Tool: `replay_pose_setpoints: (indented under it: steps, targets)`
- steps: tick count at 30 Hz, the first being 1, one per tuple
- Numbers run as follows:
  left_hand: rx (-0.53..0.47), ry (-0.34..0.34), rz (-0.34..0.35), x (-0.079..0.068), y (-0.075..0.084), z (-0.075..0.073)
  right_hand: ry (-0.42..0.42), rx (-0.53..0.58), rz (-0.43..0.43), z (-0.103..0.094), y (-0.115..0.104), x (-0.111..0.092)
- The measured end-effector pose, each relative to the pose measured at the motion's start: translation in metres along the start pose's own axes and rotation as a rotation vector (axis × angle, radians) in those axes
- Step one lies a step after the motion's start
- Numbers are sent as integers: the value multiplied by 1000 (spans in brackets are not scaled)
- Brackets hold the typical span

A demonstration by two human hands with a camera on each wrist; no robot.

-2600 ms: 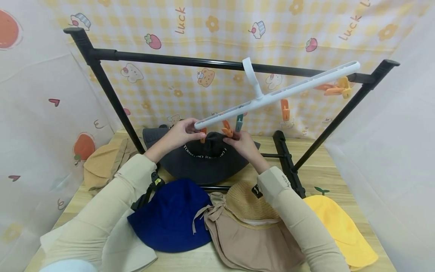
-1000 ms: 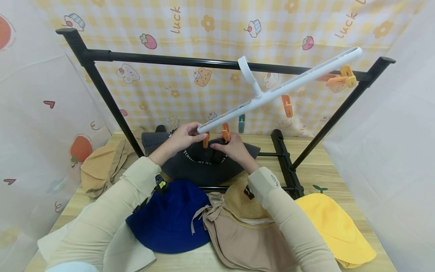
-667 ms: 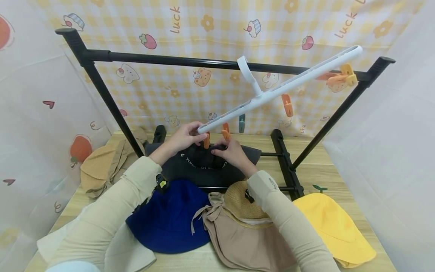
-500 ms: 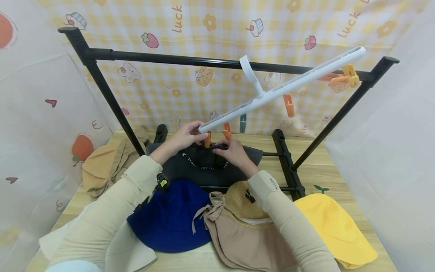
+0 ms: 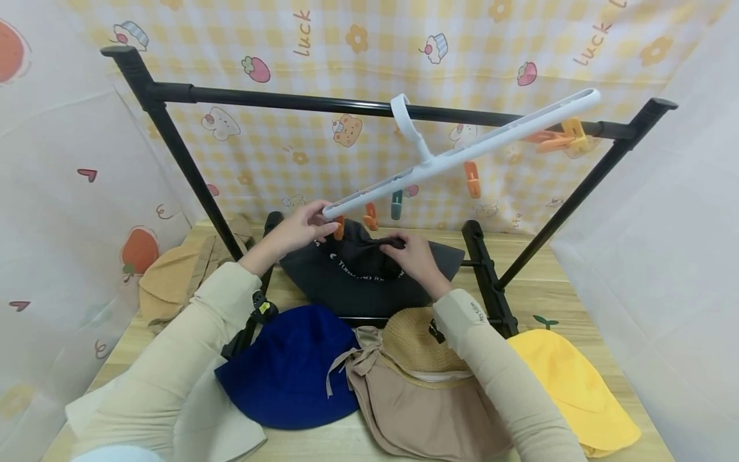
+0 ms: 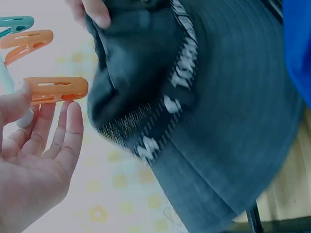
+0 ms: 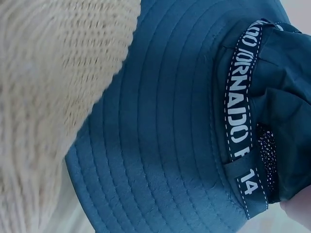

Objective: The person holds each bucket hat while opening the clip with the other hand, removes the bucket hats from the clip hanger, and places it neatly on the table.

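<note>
A white clip hanger [image 5: 462, 153] hooks over the black rack bar and slants down to the left. At its low end my left hand [image 5: 296, 234] pinches an orange clip [image 5: 339, 228] between thumb and fingers; in the left wrist view this clip [image 6: 58, 88] lies beside the hat, apart from it. My right hand [image 5: 417, 258] pinches the crown of a black bucket hat [image 5: 364, 292] with white lettering round its band. The hat hangs brim-down below the hanger. Another orange clip [image 5: 371, 217] and a teal clip [image 5: 396, 205] dangle from the hanger between my hands.
In front lie a blue hat [image 5: 294, 372], a straw hat with pinkish cloth brim [image 5: 427, 410] and a yellow hat [image 5: 571, 391]. A tan hat [image 5: 173, 276] and an off-white hat [image 5: 216, 417] are left. The rack's top bar [image 5: 300, 102] spans above; more clips hang right.
My right hand has drawn the black hat rightward, away from the left hand's clip. The hanger and left hand have shifted slightly left; the hanger tilts a little less.
</note>
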State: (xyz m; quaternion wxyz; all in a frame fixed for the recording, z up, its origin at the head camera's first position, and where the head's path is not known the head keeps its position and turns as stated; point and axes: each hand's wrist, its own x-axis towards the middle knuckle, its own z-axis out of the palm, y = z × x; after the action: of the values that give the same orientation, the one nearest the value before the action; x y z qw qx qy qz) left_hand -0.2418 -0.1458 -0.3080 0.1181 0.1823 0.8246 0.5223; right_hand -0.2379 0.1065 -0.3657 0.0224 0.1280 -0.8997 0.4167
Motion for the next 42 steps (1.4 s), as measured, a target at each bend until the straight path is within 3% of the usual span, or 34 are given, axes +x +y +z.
replay_pose_setpoints:
  steps: [10, 19, 24, 29, 35, 42]
  targets:
    - [-31, 96, -49, -15, -10, -23, 169, 10, -53, -34, 3, -3]
    - [-137, 190, -72, -31, -23, -46, 295, 0, -125, -74, -16, -6]
    - [-147, 238, -76, -37, -30, -55, 297, -63, -145, -91, -25, -14]
    - [-180, 266, -69, -41, -34, -56, 262, -139, -171, -106, -31, -29]
    - [-217, 265, -51, -41, -34, -53, 299, -209, -223, -134, -40, -54]
    - [-229, 264, -52, -42, -36, -53, 338, -203, -184, -169, -41, -85]
